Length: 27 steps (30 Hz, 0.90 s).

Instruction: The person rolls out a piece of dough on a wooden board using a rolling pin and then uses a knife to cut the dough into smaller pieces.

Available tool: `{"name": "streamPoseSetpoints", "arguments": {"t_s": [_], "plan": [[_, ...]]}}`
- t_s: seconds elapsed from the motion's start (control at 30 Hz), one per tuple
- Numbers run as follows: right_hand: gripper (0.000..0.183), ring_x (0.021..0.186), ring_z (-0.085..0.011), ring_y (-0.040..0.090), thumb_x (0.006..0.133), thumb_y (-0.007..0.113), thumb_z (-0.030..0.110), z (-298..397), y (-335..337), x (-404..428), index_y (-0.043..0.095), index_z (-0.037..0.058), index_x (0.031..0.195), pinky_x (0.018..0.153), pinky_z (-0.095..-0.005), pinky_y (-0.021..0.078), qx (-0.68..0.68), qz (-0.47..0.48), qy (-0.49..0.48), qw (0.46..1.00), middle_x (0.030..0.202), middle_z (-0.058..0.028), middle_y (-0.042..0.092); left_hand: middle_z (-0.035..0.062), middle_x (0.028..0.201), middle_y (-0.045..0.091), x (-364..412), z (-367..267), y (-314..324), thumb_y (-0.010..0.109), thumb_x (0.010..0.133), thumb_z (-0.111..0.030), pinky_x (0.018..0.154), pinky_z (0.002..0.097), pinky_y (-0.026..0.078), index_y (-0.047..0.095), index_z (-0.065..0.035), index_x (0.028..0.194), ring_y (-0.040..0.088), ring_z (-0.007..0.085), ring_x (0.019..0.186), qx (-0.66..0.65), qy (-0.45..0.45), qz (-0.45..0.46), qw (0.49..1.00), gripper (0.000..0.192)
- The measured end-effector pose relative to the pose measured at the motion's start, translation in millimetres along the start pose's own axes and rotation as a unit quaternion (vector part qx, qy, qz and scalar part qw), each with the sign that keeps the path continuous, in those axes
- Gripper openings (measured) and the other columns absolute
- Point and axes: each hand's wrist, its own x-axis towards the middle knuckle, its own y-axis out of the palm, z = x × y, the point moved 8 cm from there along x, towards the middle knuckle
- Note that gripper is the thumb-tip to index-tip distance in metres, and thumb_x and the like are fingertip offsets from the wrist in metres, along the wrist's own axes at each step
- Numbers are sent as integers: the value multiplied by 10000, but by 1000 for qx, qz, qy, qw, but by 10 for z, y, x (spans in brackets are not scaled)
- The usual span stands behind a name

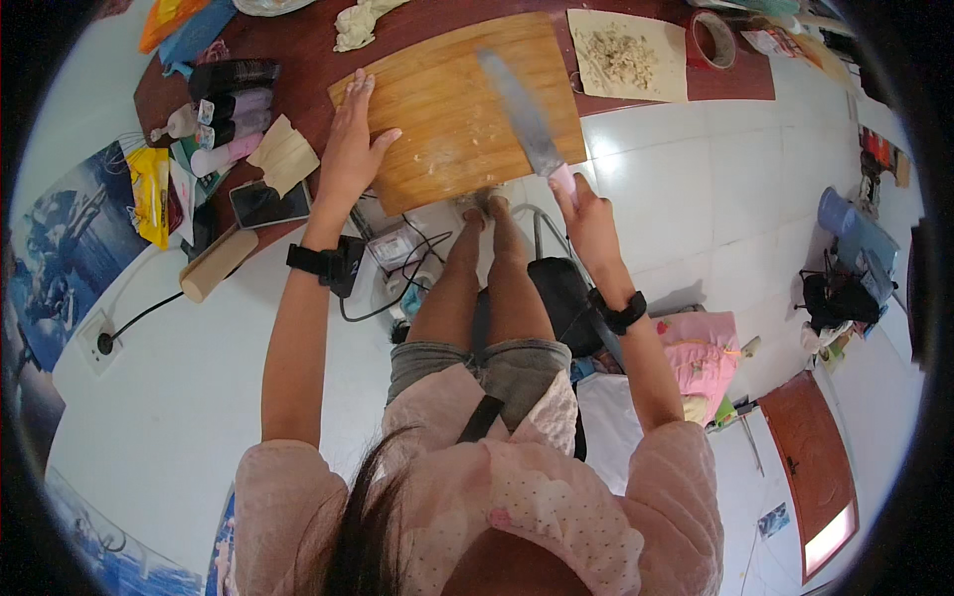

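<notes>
My right hand [591, 223] grips the pink handle of a kitchen knife [520, 112], whose blade reaches over the right part of a wooden cutting board [447, 112]. The blade is slightly blurred. My left hand [354, 149] lies on the board's left edge, thumb apart from the fingers, holding nothing. A few pale crumbs and smears mark the board, which juts past the table's near edge. Right of the board, a heap of chopped pale bits [620, 58] rests on a sheet of beige paper [667, 82].
On the red-brown table [298, 37] lie a roll of tape [712, 41], a crumpled pale cloth or glove [358, 26], a folded brown paper [285, 156], a smartphone [270, 205], several bottles and a yellow packet [151, 197]. Cables [425, 246] hang below the board.
</notes>
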Motion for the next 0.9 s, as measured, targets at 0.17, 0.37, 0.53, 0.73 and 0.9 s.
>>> {"name": "streamPoseSetpoints", "arguments": {"t_s": [0.17,0.37,0.53,0.73,0.9], "plan": [[365,655,-481,589,951,549,338,-103,-3,26,535,-25,992,529,-498,473,13,-13,30,999,661,-300,581,167,1546,215,0,12,11,693,827,-126,1169,394,205,230,-28,1468,204,317,1431,8,5,-2,1000,797],[360,649,-473,594,962,533,327,16,64,-62,537,-32,981,518,-491,471,-11,-41,-8,999,664,-296,583,179,1539,224,4,9,11,692,826,-121,1167,395,208,233,-24,1465,221,326,1424,3,25,-10,1000,794],[362,588,-460,575,956,556,327,-41,115,-83,555,-35,956,494,-467,431,14,-34,20,999,621,-298,537,176,1543,214,6,-6,-14,690,829,-121,1168,392,207,229,-32,1469,214,324,1427,6,17,-5,1000,794],[362,646,-482,564,946,575,331,-156,98,-104,539,-27,988,499,-495,423,62,-18,88,994,633,-302,549,169,1548,203,9,6,11,683,835,-113,1169,393,204,223,-39,1474,203,319,1431,6,16,-1,1000,790],[344,590,-450,591,951,549,338,-71,26,-75,508,-3,940,484,-503,458,-5,-44,14,999,610,-265,575,170,1548,202,-3,13,-1,678,838,-113,1172,394,198,221,-40,1475,203,316,1431,10,3,6,1000,787]]}}
